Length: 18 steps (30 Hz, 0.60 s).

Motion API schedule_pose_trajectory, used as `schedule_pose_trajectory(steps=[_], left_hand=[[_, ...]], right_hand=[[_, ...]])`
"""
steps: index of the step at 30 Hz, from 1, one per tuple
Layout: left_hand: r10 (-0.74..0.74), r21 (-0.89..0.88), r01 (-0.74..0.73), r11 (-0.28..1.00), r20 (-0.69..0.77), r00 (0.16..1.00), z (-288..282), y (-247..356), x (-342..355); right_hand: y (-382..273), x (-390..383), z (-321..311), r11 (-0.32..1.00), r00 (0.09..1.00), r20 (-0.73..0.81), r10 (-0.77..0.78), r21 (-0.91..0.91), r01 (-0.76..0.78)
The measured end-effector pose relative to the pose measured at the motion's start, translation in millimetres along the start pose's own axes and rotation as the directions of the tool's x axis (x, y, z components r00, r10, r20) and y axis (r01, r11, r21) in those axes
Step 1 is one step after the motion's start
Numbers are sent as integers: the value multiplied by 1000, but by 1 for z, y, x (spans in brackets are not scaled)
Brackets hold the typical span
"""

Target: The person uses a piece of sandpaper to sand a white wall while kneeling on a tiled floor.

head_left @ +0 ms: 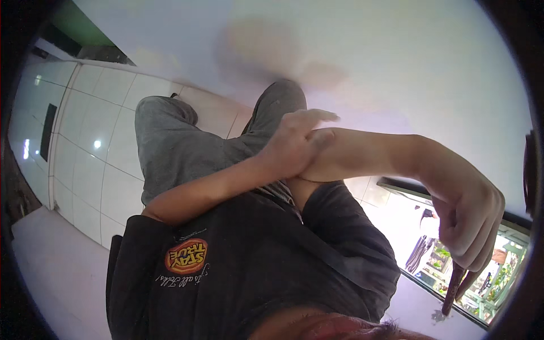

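My left hand (300, 139) reaches across my body onto my right forearm (368, 153), close to the elbow, its fingers apart and slightly blurred. Out at the right, my right hand (470, 221) is curled over a dark brown stick-like object (452, 289), which points downward from my fingers; I cannot make out exactly what it is. Below both arms are my dark T-shirt (238, 266) with a small printed patch and my grey trousers (170, 141), with both knees bent.
A pale wall (385, 62) fills the upper right. A white tiled floor (96, 170) spreads to the left, with a green-walled opening (85, 31) at the top left. A bright doorway or window (419, 255) shows plants and hanging items at the right.
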<state>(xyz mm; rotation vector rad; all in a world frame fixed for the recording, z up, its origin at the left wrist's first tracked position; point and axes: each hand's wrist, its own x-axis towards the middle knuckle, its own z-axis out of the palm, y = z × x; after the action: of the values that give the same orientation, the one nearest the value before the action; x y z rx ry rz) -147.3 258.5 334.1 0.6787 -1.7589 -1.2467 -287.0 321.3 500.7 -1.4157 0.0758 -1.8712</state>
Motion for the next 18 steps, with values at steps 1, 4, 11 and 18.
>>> schedule_pose_trajectory(steps=[1,4,11,18], left_hand=[[-81,18,80,997,15,997,5,-25,-4],[-101,430,146,891,-126,987,-4,-65,-19],[-107,-151,133,979,169,980,4,24,9],[-47,615,20,788,28,998,-11,-72,-27]], right_hand=[[4,0,2,1000,1000,6,0,22,0],[2,2,2,1000,1000,14,5,25,-5],[-18,11,-2,1000,1000,8,-7,5,7],[-26,18,0,999,999,46,3,51,-5]])
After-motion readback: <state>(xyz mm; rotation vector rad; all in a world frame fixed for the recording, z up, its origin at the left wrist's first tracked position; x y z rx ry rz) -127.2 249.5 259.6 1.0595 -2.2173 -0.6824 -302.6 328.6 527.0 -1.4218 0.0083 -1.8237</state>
